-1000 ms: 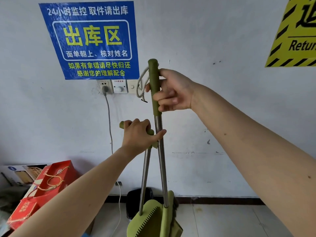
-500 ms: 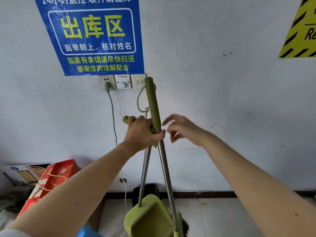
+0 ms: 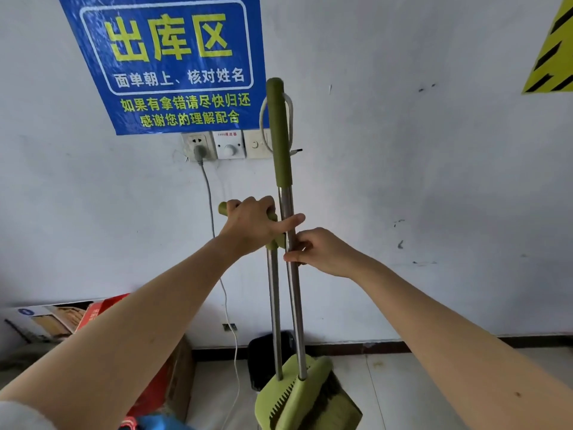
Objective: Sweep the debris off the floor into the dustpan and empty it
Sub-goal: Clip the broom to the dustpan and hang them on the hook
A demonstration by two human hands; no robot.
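Here, my left hand [image 3: 251,226] grasps the short green grip at the top of the dustpan [image 3: 279,401] pole, fingers wrapped over it, while the forefinger stretches out straight across the broom [image 3: 293,293] shaft. My right hand [image 3: 322,254] sits just below and to the right of it, thumb and fingers curled round the broom's steel shaft. The two hands are close together, nearly touching. The broom stands upright beside the dustpan pole, joined to it by a green clip between my hands. Its long green handle [image 3: 279,135] rises well above both hands, with a pale cord loop [image 3: 263,119] hanging near the top. Far below my hands, the dustpan rests on the floor [image 3: 418,392] with the broom head tucked in its right side. A black bin [image 3: 263,355] stands behind it against the wall, under a blue sign [image 3: 173,57].
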